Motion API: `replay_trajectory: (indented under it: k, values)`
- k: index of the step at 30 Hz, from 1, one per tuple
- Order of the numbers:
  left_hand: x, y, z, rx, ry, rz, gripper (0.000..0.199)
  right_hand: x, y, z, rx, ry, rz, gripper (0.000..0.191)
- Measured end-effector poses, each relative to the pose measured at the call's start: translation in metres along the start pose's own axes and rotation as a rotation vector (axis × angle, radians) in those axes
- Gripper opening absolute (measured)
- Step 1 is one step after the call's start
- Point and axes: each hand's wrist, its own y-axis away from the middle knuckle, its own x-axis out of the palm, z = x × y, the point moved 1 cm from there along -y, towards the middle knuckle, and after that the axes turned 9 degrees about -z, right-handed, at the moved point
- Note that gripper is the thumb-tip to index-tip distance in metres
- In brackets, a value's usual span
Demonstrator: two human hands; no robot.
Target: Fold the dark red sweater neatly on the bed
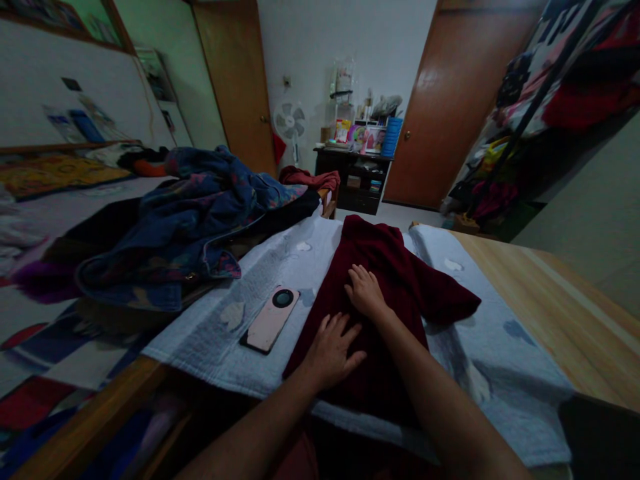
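Observation:
A dark red knit top (383, 250) lies spread on a pale blue patterned cloth (200, 353), one sleeve reaching out to the right. Both of my hands rest on it. My left hand (331, 350) presses flat near the garment's left edge, fingers spread. Farther up, around the middle of the top, my right hand (365, 290) lies with its fingers stretched out. Neither hand grips anything. The garment's left side looks folded in, though its left sleeve cannot be made out. To the left of my left hand lies a pink phone (273, 320) with a round black camera ring.
A heap of clothes with a blue denim jacket (200, 200) is piled on the left beside the bed. The wooden tabletop (555, 300) extends to the right. At the back stand a white fan (291, 123) and a dark cabinet (353, 177). Clothes hang at the right (590, 100).

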Motion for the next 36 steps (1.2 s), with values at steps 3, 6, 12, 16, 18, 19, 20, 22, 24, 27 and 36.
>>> replay_trajectory:
  k: [3, 6, 12, 16, 18, 19, 20, 22, 24, 27, 36]
  values:
    - [0.002, 0.001, 0.002, -0.004, 0.013, -0.003, 0.056, 0.021, 0.007, -0.009, 0.07, 0.025, 0.022, 0.05]
    - [0.002, 0.002, 0.002, -0.001, 0.014, -0.014, 0.056, 0.029, 0.011, -0.016, 0.095, 0.013, 0.028, 0.052]
    - [0.001, 0.002, 0.001, -0.007, 0.016, -0.012, 0.057, 0.029, 0.012, -0.018, 0.091, -0.017, 0.016, 0.051]
    - [0.002, 0.002, 0.001, -0.017, 0.014, -0.003, 0.057, 0.03, 0.013, -0.019, 0.092, -0.025, 0.008, 0.05]
    - [0.002, 0.002, 0.001, -0.012, 0.011, -0.005, 0.057, 0.031, 0.013, -0.02, 0.089, -0.03, 0.005, 0.049]
    - [0.002, 0.002, 0.0, -0.008, 0.011, -0.005, 0.058, 0.031, 0.013, -0.02, 0.086, -0.033, 0.004, 0.049]
    - [0.001, 0.002, 0.0, -0.003, 0.012, -0.004, 0.058, 0.031, 0.013, -0.021, 0.085, -0.036, 0.003, 0.049]
    - [0.0, 0.001, 0.0, 0.01, 0.02, 0.001, 0.057, 0.032, 0.013, -0.022, 0.086, -0.041, 0.006, 0.049]
    - [-0.002, 0.001, 0.0, 0.023, 0.035, 0.012, 0.057, 0.032, 0.012, -0.023, 0.088, -0.044, 0.01, 0.049]
    - [-0.005, 0.004, 0.0, 0.051, 0.068, 0.051, 0.066, 0.032, 0.011, -0.023, 0.093, -0.052, 0.014, 0.048]
    - [-0.024, -0.024, 0.013, 0.067, 0.137, 0.079, 0.036, 0.031, 0.012, -0.024, 0.073, -0.049, 0.002, 0.043]
